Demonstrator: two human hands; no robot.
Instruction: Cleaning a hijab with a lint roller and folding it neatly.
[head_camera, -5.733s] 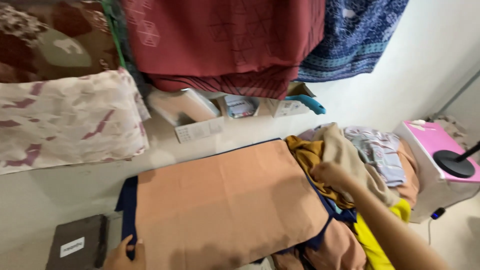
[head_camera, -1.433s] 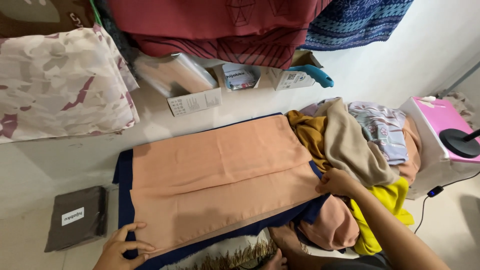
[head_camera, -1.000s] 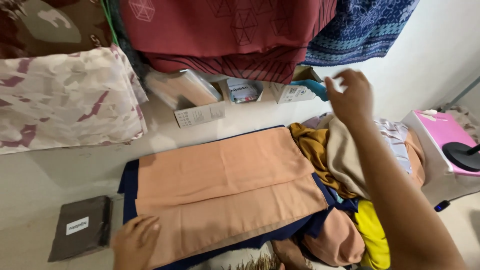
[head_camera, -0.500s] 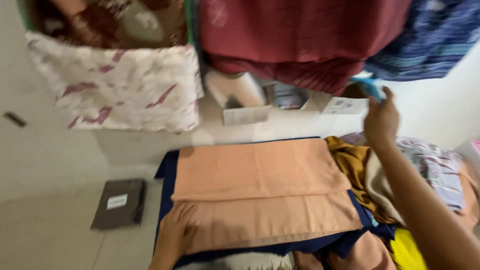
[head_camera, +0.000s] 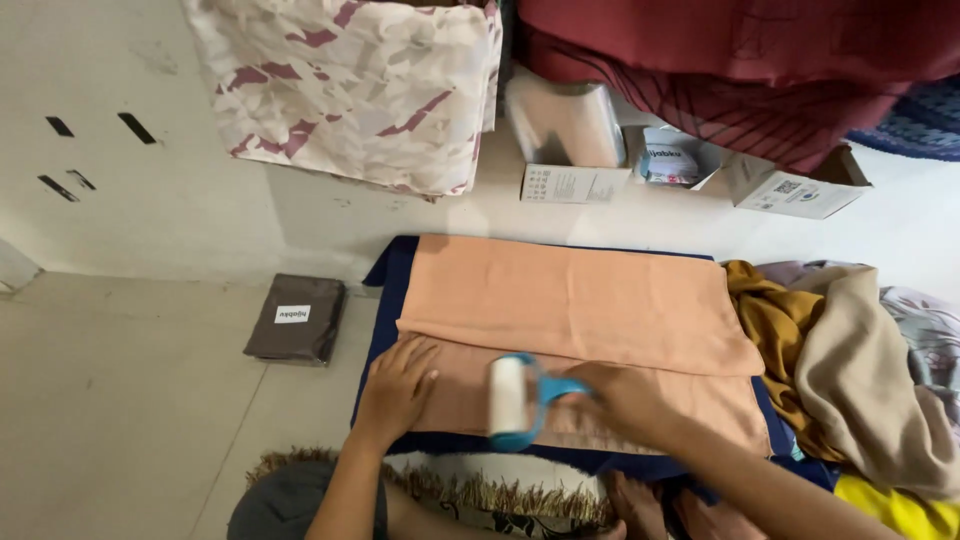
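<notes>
A lint roller (head_camera: 508, 398) is gripped by the right hand (head_camera: 622, 400) and pressed on the near edge of the folded peach cloth (head_camera: 575, 310), which is spread over a dark blue mat (head_camera: 392, 270) on the floor. The cloth is pinned flat by the open left hand (head_camera: 397, 383). Lint removal appears under way; steady strokes across the unrolled fabric seem needed next.

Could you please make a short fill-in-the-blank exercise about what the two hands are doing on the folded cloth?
1. The right hand holds a lint roller with a ____ handle.
2. The left hand lies flat on the ____-coloured cloth.
3. The dark flat packet lies on the floor to the ____ of the cloth.

Missing words: blue; peach; left
</notes>
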